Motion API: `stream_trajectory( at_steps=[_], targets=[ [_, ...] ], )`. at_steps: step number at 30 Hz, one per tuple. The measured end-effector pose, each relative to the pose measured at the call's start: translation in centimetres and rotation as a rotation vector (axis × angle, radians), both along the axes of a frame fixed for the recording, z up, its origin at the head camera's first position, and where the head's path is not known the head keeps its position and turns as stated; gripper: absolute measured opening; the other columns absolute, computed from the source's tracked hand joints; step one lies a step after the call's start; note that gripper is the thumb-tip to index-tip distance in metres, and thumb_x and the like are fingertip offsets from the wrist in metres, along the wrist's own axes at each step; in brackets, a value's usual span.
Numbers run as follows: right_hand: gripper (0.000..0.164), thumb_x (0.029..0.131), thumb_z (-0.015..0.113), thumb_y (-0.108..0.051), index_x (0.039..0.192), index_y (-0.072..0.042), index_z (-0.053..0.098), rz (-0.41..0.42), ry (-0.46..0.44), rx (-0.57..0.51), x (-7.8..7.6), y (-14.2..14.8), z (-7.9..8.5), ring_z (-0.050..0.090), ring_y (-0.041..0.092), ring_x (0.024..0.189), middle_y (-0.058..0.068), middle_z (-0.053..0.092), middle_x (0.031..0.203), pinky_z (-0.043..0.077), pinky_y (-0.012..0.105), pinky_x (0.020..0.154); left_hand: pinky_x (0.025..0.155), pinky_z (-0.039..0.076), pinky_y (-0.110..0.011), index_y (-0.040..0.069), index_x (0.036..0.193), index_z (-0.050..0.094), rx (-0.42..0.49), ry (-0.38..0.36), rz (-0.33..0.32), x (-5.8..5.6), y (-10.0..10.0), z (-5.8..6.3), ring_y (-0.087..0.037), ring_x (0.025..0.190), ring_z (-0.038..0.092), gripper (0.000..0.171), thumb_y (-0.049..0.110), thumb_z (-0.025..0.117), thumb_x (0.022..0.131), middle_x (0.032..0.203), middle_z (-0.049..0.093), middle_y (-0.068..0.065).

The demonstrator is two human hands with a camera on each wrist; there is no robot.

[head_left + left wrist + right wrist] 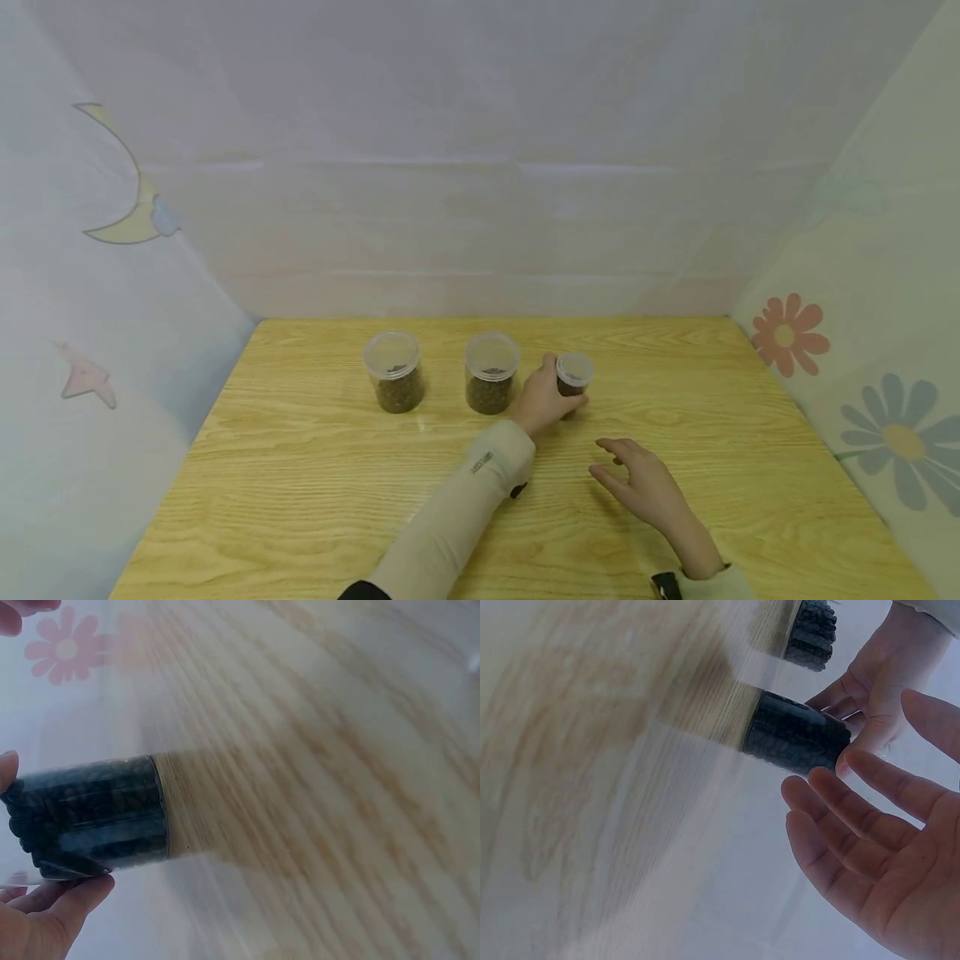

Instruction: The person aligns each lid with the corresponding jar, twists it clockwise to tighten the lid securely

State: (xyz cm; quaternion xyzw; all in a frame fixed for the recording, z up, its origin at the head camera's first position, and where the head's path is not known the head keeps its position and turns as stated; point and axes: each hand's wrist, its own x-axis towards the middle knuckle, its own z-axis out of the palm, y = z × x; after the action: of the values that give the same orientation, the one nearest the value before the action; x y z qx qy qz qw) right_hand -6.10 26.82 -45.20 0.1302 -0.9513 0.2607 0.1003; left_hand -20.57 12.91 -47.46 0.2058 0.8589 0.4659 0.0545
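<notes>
My left hand (542,400) grips a small clear jar (572,385) around its side, thumb on one side and fingers on the other. Dark, bean-like pieces fill the jar (97,814), and a pale round lid (575,368) tops it. It stands upright on the wooden table, its base against or very near the surface. Nearer the front edge, my right hand (647,487) hovers with loosely bent, spread fingers and holds nothing. In the right wrist view its fingertips (823,778) appear close to the jar, though the head view shows a gap between them.
Two wider clear jars, one in the middle (491,375) and one to the left (395,375), stand in a row, each partly filled with dark grainy pieces. The wood-grain table (315,483) meets pale printed cloth walls (480,225) at the back and sides.
</notes>
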Motion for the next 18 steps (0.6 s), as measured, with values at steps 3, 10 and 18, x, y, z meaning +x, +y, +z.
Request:
stream_trajectory(
  at_steps=[3, 10, 18],
  targets=[
    [0.039, 0.082, 0.068, -0.021, 0.110, 0.005, 0.061, 0.001, -0.012, -0.010, 0.1, 0.1, -0.1, 0.061, 0.030, 0.083, 0.018, 0.062, 0.104, 0.052, 0.040, 0.063, 0.082, 0.048, -0.035, 0.007, 0.128, 0.036, 0.003, 0.003, 0.007, -0.2, 0.4, 0.0, -0.022, 0.104, 0.056, 0.070, 0.034, 0.074, 0.075, 0.118, 0.054, -0.010],
    [0.040, 0.082, 0.068, -0.022, 0.111, 0.004, 0.060, -0.001, -0.038, -0.016, 0.1, -0.1, -0.1, 0.061, 0.031, 0.084, 0.018, 0.062, 0.104, 0.052, 0.039, 0.063, 0.084, 0.047, -0.035, 0.008, 0.128, 0.036, 0.006, 0.013, 0.026, -0.9, 1.3, 0.0, -0.022, 0.105, 0.055, 0.069, 0.030, 0.075, 0.076, 0.118, 0.054, -0.010],
    [0.041, 0.082, 0.068, -0.024, 0.111, 0.004, 0.061, -0.001, -0.051, -0.011, 0.0, -0.1, -0.1, 0.061, 0.029, 0.083, 0.015, 0.062, 0.103, 0.052, 0.037, 0.062, 0.088, 0.045, -0.035, 0.007, 0.129, 0.035, 0.018, 0.003, 0.034, -1.1, 1.0, 0.3, -0.022, 0.108, 0.053, 0.075, 0.034, 0.076, 0.073, 0.120, 0.052, -0.009]
  ],
)
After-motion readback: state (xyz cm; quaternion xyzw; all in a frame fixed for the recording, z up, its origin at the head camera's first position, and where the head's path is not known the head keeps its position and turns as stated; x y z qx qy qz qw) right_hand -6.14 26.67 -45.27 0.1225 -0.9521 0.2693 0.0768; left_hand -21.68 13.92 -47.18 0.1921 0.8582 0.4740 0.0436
